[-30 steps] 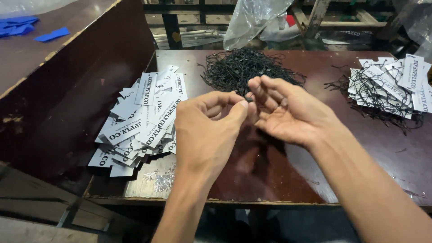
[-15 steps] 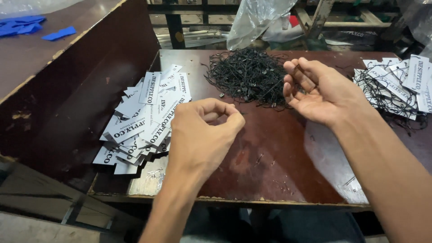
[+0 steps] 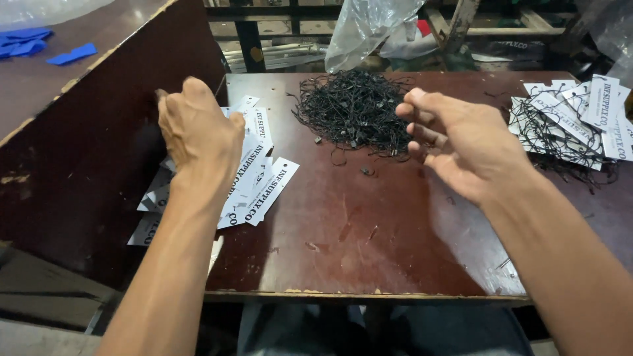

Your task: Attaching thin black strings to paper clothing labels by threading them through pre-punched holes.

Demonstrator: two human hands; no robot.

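Brown wooden table [image 3: 395, 250]: worn top carrying three heaps, apart from one another.
Plain tags [image 3: 254, 175]: white card tags without strings, fanned at the left edge; by the look of it, these are left to do.
Strung tags [image 3: 573, 122]: far right, tags tangled with black strings; judged finished, and the smaller share.
Loose strings [image 3: 353, 109]: black heap at the middle back, plenty left.
Left hand [image 3: 198, 132]: over the plain tags, back upward; its fingers are hidden, so cannot tell.
Right hand [image 3: 461, 142]: beside the strings, fingers loosely curled, holding nothing visible.
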